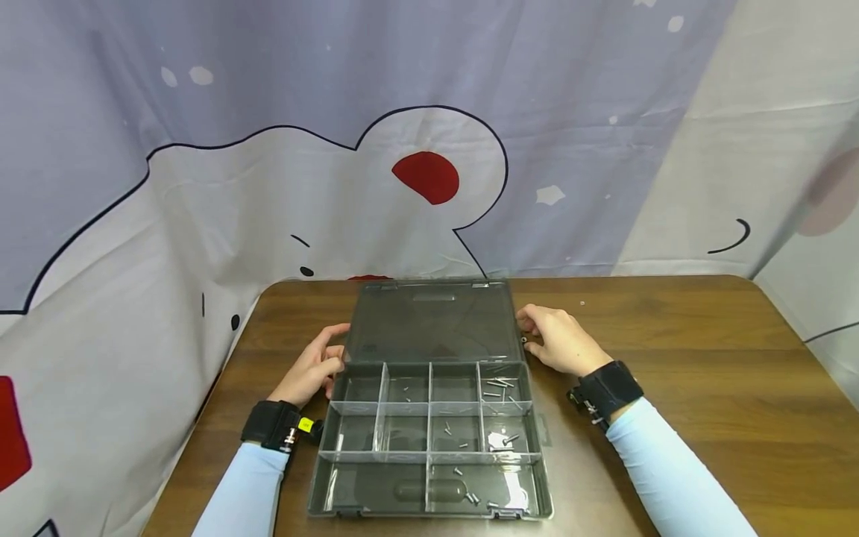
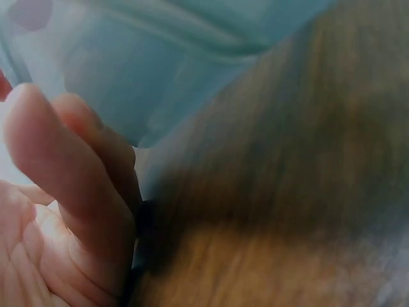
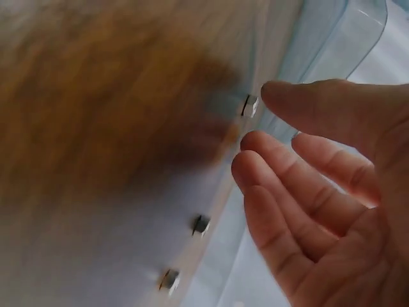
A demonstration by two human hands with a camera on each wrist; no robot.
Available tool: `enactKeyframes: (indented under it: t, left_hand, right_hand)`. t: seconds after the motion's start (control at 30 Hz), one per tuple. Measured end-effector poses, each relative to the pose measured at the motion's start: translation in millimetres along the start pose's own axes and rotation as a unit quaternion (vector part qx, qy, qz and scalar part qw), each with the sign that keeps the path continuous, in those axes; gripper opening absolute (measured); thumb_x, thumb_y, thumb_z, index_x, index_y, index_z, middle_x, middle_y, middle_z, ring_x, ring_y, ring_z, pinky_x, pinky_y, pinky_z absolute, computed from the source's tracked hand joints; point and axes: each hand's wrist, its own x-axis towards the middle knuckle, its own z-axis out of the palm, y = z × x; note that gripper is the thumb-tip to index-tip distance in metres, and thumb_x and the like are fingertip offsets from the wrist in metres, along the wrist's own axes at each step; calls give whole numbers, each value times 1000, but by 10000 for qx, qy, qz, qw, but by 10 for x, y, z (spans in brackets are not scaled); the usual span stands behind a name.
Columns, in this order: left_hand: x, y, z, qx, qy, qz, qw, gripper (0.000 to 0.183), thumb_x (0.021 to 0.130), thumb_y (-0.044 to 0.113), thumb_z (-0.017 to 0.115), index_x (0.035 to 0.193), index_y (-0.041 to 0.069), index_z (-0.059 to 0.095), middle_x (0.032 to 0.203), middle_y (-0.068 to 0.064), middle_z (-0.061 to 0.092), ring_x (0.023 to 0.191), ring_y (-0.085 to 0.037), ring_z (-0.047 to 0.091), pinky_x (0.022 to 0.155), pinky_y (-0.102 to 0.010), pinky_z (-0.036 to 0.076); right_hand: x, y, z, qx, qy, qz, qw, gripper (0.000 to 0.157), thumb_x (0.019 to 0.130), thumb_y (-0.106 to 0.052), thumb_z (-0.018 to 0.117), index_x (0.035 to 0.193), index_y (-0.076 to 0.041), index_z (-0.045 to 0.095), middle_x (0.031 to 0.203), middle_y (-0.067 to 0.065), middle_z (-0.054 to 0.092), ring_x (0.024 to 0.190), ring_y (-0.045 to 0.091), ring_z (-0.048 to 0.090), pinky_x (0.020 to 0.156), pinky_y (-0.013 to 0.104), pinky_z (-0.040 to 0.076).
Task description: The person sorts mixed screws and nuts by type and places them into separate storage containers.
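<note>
A dark translucent compartment box (image 1: 396, 488) lies on the table with its lid (image 1: 436, 321) folded back. My left hand (image 1: 314, 365) is at the box's left side near the hinge, its fingers loosely bent against the edge; in the left wrist view the thumb (image 2: 57, 153) points up beside the blurred plastic. Beside the lid's right edge, my right hand (image 1: 560, 339) reaches down with relaxed fingers and holds nothing visible. Close to its thumb tip in the right wrist view is a small metal nut (image 3: 250, 105). Two others, a nut (image 3: 201, 224) and another nut (image 3: 170, 279), lie nearby.
Small screws (image 1: 498, 384) sit in the box's right-hand compartments, with several more screws (image 1: 473, 498) in the front right one. A tiny pale piece (image 1: 581, 303) lies on the wooden table (image 1: 698, 373) at back right. Behind hangs a printed curtain (image 1: 570, 112).
</note>
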Motion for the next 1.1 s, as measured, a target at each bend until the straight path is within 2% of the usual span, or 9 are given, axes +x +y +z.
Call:
enactKeyframes:
  t: [0.17,0.37,0.57,0.63,0.7,0.8,0.87,0.97,1.1]
  left_hand:
    - [10,39,16,223,-41,78,9997,73,90,-3,46,160,5,26,76,-2,42,47,-14,41,41,-28,47]
    - [24,35,40,409,-62,56,9991,71,91,-2,45,160,5,26,76,-3,42,47,-16,44,43,-30,50]
    - [26,15,81,595,-8,-4,9982,69,93,-2,46,159,5,28,76,-4,45,49,-18,47,44,-33,52]
    - [27,19,93,645,11,-12,9979,68,93,-2,47,159,6,29,75,-4,44,48,-19,48,45,-34,53]
    - [27,36,112,688,30,-21,9976,67,94,-1,47,158,6,30,75,-5,45,49,-18,49,46,-35,53]
    - [36,62,148,693,23,-19,9976,66,95,0,48,158,7,30,76,-5,46,51,-17,51,47,-35,54]
    - [43,75,174,648,1,-34,9979,66,95,0,49,158,7,30,77,-5,47,52,-15,51,47,-35,55]
    - [54,87,211,588,-41,-53,9982,67,95,-1,49,158,7,29,78,-5,48,54,-14,51,47,-35,55]
    - [57,106,243,565,-79,-23,9984,68,95,0,50,159,6,28,80,-4,48,56,-14,52,47,-36,56]
  right_hand:
    - [26,-6,17,15,71,3,10000,46,78,7,78,119,-1,60,90,8,69,80,19,66,73,37,56]
    - [22,-19,28,-97,61,-72,9999,46,76,10,74,118,-2,59,76,-1,61,68,10,57,67,33,52]
    - [-50,-11,-38,-119,-111,346,9993,54,68,3,76,118,-3,55,70,-5,58,61,10,54,64,36,51]
    - [-65,-15,-102,-229,-81,476,9986,48,68,-1,77,112,-4,59,68,-6,57,60,9,53,66,38,50]
    - [-69,-41,-180,-327,2,466,9984,36,68,-4,76,101,-8,64,67,-7,58,60,9,53,69,40,50]
    - [-68,-146,-295,-387,159,235,9988,16,68,-7,73,80,-16,68,66,-10,59,61,6,54,68,37,48]
    - [-74,-261,-352,-283,229,-40,9993,15,67,-7,71,72,-21,66,67,-10,59,61,4,54,65,31,48]
    - [-94,-501,-403,-45,287,-525,9982,19,67,-4,70,70,-22,65,71,-10,58,62,2,54,61,23,47]
    - [-135,-881,-420,305,231,-1158,9925,23,67,-1,71,73,-22,65,75,-11,57,64,1,55,60,18,48]
